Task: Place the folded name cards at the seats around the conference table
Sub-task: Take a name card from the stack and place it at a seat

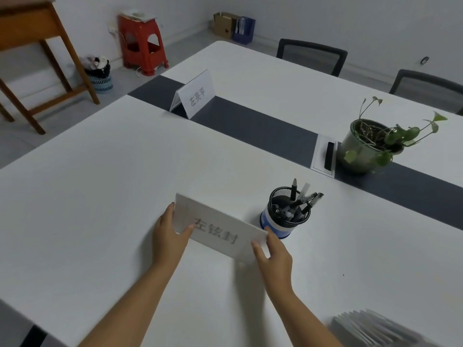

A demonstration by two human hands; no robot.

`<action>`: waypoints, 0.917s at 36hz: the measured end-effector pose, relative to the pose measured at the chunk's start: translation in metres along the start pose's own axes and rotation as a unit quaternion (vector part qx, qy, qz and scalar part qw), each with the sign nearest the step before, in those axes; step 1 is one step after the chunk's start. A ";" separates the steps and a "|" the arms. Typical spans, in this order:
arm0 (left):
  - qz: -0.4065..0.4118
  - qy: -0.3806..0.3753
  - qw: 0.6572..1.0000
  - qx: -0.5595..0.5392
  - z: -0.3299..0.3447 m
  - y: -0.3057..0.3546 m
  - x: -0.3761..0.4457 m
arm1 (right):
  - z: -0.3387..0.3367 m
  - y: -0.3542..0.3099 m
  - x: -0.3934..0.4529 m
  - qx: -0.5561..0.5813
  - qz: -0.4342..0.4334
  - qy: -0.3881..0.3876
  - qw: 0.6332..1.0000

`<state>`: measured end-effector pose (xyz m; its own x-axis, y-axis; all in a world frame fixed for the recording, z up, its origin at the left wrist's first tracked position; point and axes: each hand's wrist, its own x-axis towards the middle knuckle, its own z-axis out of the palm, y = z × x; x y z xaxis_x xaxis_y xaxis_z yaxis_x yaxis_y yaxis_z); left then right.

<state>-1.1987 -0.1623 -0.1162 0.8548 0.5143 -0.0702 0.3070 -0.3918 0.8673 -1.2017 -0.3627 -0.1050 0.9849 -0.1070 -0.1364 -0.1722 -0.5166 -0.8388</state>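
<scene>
Both hands hold one folded name card (220, 230) by its short ends: the left hand (167, 234) pinches the left end, thumb on the printed face and fingers behind, and the right hand (273, 254) clamps the right end the same way. This two-ended grip keeps the tent shape from collapsing and likely lets the person square the card to the seat. The card sits low over the white counter (100, 196), printed side toward the person; whether its lower edge touches the surface I cannot tell. Just beyond the right-hand grip stands a mesh pen holder (288, 214), close enough to be nudged. Well beyond both grips, a second name card (195, 95) already stands on the dark centre strip. Near the right forearm lies a stack of further cards (375, 329), so the job seems barely begun.
</scene>
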 end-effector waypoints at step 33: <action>0.094 -0.193 0.966 -0.147 0.101 0.073 -0.248 | -0.199 0.033 -0.141 -0.057 -0.363 0.216 0.905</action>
<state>-1.3462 -0.3961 -0.0850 0.9935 0.1110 -0.0270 0.0478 -0.1885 0.9809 -1.3500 -0.5339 -0.0084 0.7440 -0.0142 0.6680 0.4920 -0.6649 -0.5620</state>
